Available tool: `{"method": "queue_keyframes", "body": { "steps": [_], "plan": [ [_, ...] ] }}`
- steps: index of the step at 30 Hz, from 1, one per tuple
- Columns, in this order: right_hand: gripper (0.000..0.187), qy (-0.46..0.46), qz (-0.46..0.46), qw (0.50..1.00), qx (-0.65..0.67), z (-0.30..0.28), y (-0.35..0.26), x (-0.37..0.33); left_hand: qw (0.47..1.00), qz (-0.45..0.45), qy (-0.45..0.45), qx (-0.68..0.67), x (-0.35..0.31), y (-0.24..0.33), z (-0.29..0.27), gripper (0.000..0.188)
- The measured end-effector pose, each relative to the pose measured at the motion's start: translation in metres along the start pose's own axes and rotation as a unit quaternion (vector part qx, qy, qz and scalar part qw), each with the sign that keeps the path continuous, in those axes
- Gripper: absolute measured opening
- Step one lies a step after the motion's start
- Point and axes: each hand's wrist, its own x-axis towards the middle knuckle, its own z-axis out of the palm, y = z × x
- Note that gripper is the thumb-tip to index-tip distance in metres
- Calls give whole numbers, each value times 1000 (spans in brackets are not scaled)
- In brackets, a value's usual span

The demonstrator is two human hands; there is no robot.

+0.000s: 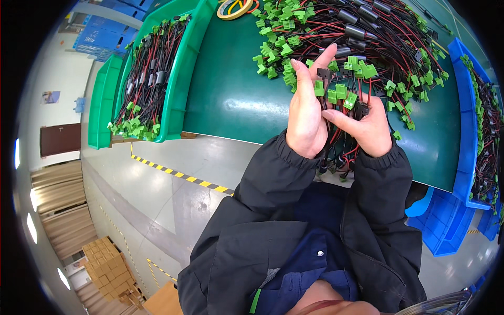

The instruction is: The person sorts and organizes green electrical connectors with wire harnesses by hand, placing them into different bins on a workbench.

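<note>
At the table's near edge, my right hand (371, 126) is closed round a bundle of wire harnesses (341, 94), its thumb lying across the front. The bundle's green connectors point up and away from me, and its red and black wires hang down toward my lap. My left hand (307, 107) is held upright against the bundle's left side, palm turned to it and fingers stretched out. Just beyond both hands lies a large heap of similar harnesses (362, 31), with green connectors and grey cylindrical sleeves on red and black wires.
On the left of the green table (236, 100) stands a green bin (176, 100) filled with harnesses. A blue bin (462, 126) of harnesses flanks the right edge. Tape rolls (234, 9) lie at the back. Stacked cartons (111, 268) and striped floor tape (178, 174) are farther left.
</note>
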Motion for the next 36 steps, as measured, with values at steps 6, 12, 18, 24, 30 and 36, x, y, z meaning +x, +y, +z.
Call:
{"method": "queue_keyframes", "body": {
  "steps": [6, 12, 18, 24, 30, 36],
  "plan": [
    [23, 7, 19, 999, 28, -2, 2, 1, 995, 22, 88, -39, -4, -8, -5, 61],
    [25, 13, 97, 994, 52, -8, -2, -1, 982, 120, 23, 147, -12, 0, -33, 23],
    [30, 27, 100, 992, 67, -6, -4, -1, 960, 159, 21, 229, -11, 4, -30, 12],
    [24, 23, 37, 997, 57, -6, 0, -5, 991, 92, -2, 98, -22, -14, -33, 47],
    [16, 51, -38, 998, -25, -6, 0, -5, 966, 32, -22, 256, -41, -31, -31, 37],
    [17, 44, -6, 999, 7, -12, -2, -15, 987, 24, 20, 159, -46, -33, -22, 19]
  ]
}}
